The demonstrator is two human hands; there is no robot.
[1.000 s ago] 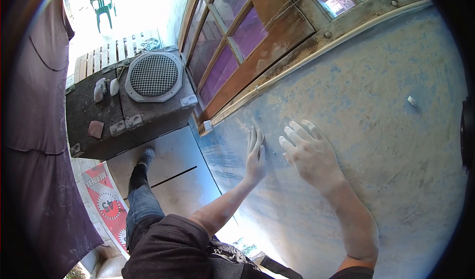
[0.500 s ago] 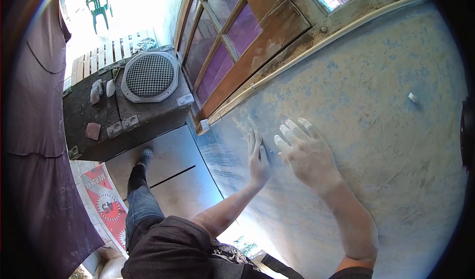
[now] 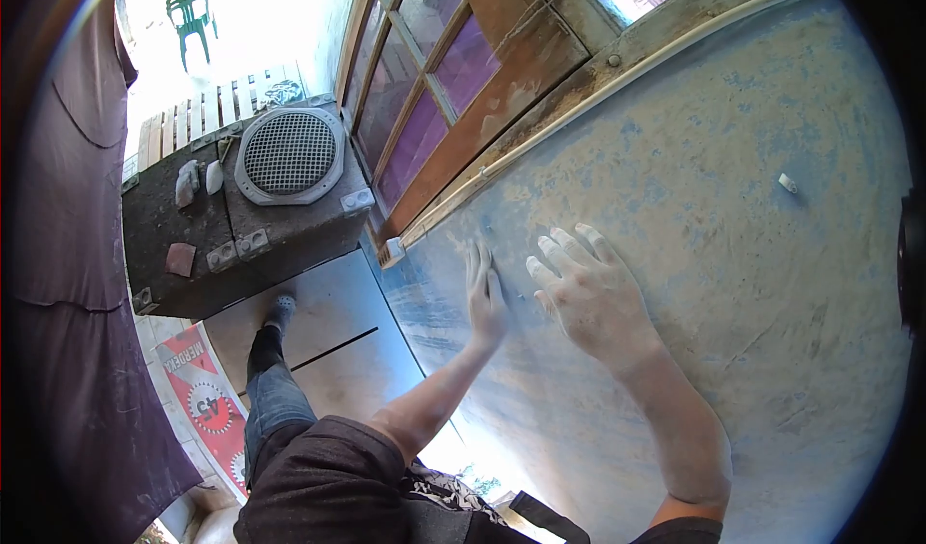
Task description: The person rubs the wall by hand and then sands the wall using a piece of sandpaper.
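A large wall (image 3: 733,284) fills the right of the view, its blue paint showing in patches through a pale, dusty coat. Against it rests my left hand (image 3: 486,298), seen edge-on, with the fingers stretched out and close together. To its right, my right hand (image 3: 596,298) lies palm toward the wall with its fingers a little apart. White dust coats both hands and wrists. No tool shows in either one, though the palms are hidden. A small white plug (image 3: 788,184) sticks out of the wall, well to the right of my right hand.
Wooden window frames (image 3: 434,91) and a pale pipe (image 3: 617,86) run above the wall. A dark cabinet (image 3: 174,226) carrying a round-grilled speaker (image 3: 290,155) stands at left. Purple cloth (image 3: 77,284) hangs on the far left, with a red banner (image 3: 204,394) below. A green chair (image 3: 190,13) is outside.
My left hand has slid slightly left and up along the wall. My right hand stays at nearly the same spot. The whole view has shifted a little.
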